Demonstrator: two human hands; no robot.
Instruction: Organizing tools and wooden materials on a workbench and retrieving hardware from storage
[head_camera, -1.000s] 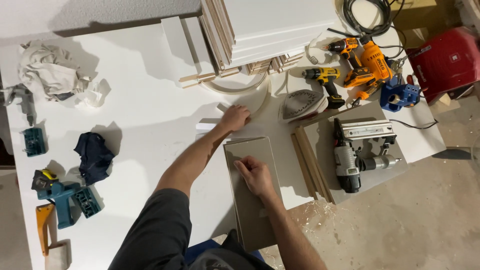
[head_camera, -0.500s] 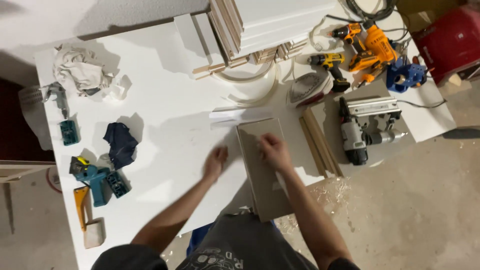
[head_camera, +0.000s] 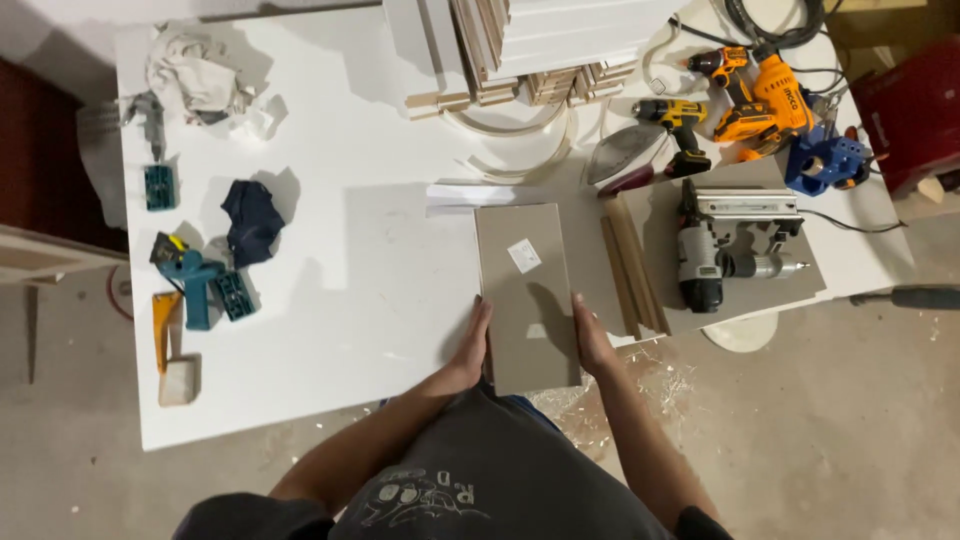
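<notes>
Across the white bench (head_camera: 360, 250) a grey-brown rectangular panel (head_camera: 525, 295) lies flat at the near edge, its near end overhanging. Right of it a nail gun (head_camera: 725, 250) rests on a grey board (head_camera: 740, 290). Each grip is closed on the panel: left hand (head_camera: 470, 345) clasps its left edge, right hand (head_camera: 592, 340) its right.

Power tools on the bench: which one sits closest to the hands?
The grey nail gun, lying on the board right of the held panel; the yellow drill and orange drill lie farther back.
</notes>
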